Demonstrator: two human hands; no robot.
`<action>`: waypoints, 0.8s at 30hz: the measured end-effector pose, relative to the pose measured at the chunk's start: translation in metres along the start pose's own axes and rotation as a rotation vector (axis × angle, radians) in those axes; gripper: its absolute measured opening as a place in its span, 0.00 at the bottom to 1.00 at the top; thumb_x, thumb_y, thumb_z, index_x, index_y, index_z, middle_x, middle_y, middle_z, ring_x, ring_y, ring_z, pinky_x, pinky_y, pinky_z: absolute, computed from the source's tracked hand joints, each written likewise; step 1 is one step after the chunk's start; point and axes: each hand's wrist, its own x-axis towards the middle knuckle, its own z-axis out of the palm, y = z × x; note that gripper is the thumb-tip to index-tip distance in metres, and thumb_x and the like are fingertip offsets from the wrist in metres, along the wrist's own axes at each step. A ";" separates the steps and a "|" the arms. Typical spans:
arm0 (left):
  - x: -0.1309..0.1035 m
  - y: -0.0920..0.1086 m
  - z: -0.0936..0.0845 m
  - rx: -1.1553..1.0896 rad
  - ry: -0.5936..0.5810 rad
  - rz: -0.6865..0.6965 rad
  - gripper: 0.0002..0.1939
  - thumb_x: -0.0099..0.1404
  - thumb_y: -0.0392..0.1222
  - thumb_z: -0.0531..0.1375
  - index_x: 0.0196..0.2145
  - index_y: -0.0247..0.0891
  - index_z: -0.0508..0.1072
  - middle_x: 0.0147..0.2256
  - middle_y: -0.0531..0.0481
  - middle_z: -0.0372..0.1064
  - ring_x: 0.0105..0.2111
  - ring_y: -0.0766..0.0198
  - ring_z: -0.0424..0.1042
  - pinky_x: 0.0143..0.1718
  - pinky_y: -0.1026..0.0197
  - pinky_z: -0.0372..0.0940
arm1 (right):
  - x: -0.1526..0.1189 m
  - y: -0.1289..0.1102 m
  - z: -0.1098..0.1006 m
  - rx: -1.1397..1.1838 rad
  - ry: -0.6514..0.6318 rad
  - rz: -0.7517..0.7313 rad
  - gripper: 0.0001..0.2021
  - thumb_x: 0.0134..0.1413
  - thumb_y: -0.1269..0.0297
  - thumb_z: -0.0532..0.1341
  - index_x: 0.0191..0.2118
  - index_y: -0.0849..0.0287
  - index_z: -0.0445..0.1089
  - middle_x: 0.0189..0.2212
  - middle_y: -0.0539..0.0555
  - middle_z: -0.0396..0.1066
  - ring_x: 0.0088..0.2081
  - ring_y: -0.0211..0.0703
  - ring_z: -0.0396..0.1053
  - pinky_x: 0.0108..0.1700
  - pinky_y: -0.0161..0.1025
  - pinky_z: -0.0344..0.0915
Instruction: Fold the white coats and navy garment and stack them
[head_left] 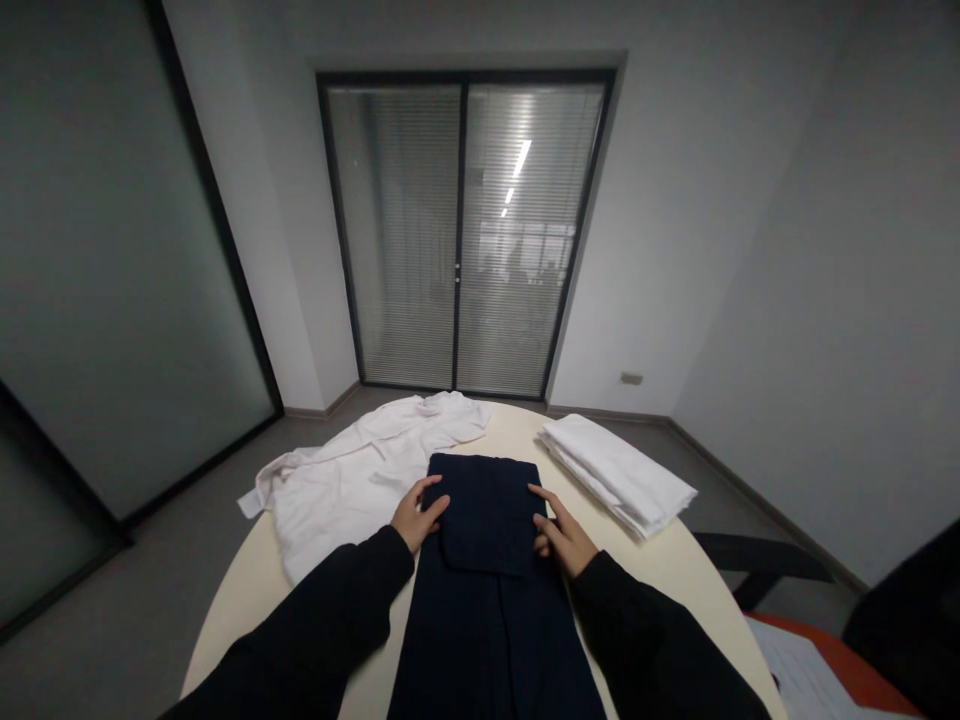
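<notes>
Facing us beyond the table are the pale walls (720, 200), with a frosted glass partition (112, 230) filling the left side and a dark-framed glass door (401, 250) of 2 panels in the middle, horizontal blinds across both. In front of us spreads the round cream table (244, 620), its far edge near the foot of that door. Down its middle, from our edge toward the far side, we have a long navy garment (480, 640), flat, its far end doubled into a squarish flap that lies on top with a hem running across. To the left and farther up, we see a rumpled white garment (352, 485), loosely spread, a corner of it hanging past the rim. Our black sleeves (322, 610) come in from both sides. At the far right, just beside the flap but apart from it, lies a white cloth (615, 475) folded into a flat oblong. Our 2 hands frame the flap. The left hand (417, 516) is at its left edge, thumb over the fabric and forefinger set apart from it; we cannot tell whether the lower fingers pinch any cloth. The right hand (564, 535) is at the opposite edge, forefinger stretched forward, thumb spread away from it, remaining fingers curled. Smallest is a wall plate (631, 379), low behind the white cloth.
</notes>
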 end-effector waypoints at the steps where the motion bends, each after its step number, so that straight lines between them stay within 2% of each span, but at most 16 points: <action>1: 0.000 0.000 0.001 -0.002 -0.035 0.022 0.29 0.51 0.53 0.68 0.48 0.41 0.70 0.46 0.43 0.72 0.42 0.56 0.74 0.40 0.53 0.71 | -0.001 0.000 0.002 0.011 -0.027 -0.011 0.38 0.51 0.53 0.59 0.65 0.55 0.45 0.20 0.41 0.61 0.23 0.39 0.67 0.26 0.36 0.62; 3: 0.000 0.000 0.000 -0.029 -0.105 0.052 0.32 0.47 0.51 0.71 0.48 0.37 0.70 0.44 0.42 0.73 0.43 0.55 0.74 0.47 0.51 0.69 | -0.002 0.000 0.005 -0.010 -0.067 -0.054 0.47 0.43 0.55 0.68 0.66 0.55 0.43 0.19 0.40 0.57 0.21 0.36 0.62 0.25 0.34 0.59; 5: 0.000 0.000 -0.001 -0.097 -0.158 0.043 0.36 0.44 0.49 0.73 0.49 0.35 0.69 0.43 0.41 0.74 0.44 0.54 0.74 0.51 0.50 0.67 | -0.001 0.001 0.007 -0.027 -0.091 -0.075 0.48 0.38 0.58 0.71 0.64 0.55 0.47 0.19 0.39 0.55 0.21 0.35 0.58 0.24 0.33 0.56; 7: 0.000 0.000 -0.002 -0.172 -0.191 0.017 0.40 0.41 0.47 0.75 0.51 0.34 0.67 0.44 0.40 0.74 0.45 0.52 0.74 0.52 0.48 0.66 | 0.001 0.003 0.006 -0.026 -0.068 -0.082 0.43 0.37 0.59 0.71 0.60 0.54 0.54 0.19 0.39 0.54 0.21 0.35 0.56 0.24 0.33 0.55; 10: -0.002 0.003 -0.002 -0.211 -0.180 0.033 0.42 0.39 0.45 0.75 0.52 0.34 0.67 0.47 0.38 0.73 0.49 0.50 0.72 0.55 0.47 0.64 | 0.003 0.005 0.003 -0.023 0.011 -0.104 0.33 0.37 0.60 0.70 0.53 0.54 0.61 0.19 0.40 0.54 0.22 0.36 0.58 0.25 0.34 0.58; 14: -0.006 0.009 -0.003 -0.162 -0.162 0.034 0.41 0.40 0.46 0.75 0.52 0.34 0.68 0.48 0.38 0.72 0.50 0.49 0.71 0.56 0.47 0.63 | 0.002 0.005 -0.003 -0.077 -0.009 -0.146 0.26 0.40 0.59 0.69 0.49 0.53 0.66 0.27 0.47 0.67 0.28 0.40 0.66 0.32 0.38 0.65; 16: -0.008 0.010 -0.003 -0.143 -0.158 0.036 0.40 0.40 0.47 0.75 0.51 0.34 0.69 0.48 0.38 0.72 0.49 0.49 0.72 0.55 0.47 0.63 | 0.001 0.004 -0.005 -0.105 -0.023 -0.151 0.24 0.41 0.57 0.69 0.47 0.53 0.68 0.29 0.49 0.70 0.31 0.42 0.68 0.35 0.39 0.66; 21: -0.013 0.004 -0.002 -0.091 -0.110 0.048 0.36 0.44 0.53 0.72 0.47 0.33 0.70 0.47 0.38 0.73 0.50 0.49 0.71 0.57 0.47 0.61 | -0.004 -0.001 -0.004 -0.002 -0.094 -0.033 0.24 0.43 0.49 0.67 0.44 0.55 0.65 0.22 0.45 0.63 0.23 0.37 0.61 0.26 0.35 0.59; 24: -0.017 -0.005 0.002 -0.036 -0.123 0.044 0.33 0.47 0.53 0.70 0.47 0.34 0.69 0.46 0.39 0.73 0.49 0.50 0.71 0.57 0.47 0.60 | -0.007 -0.002 0.000 0.005 -0.138 -0.018 0.24 0.40 0.46 0.68 0.38 0.54 0.63 0.20 0.42 0.56 0.21 0.34 0.55 0.24 0.33 0.54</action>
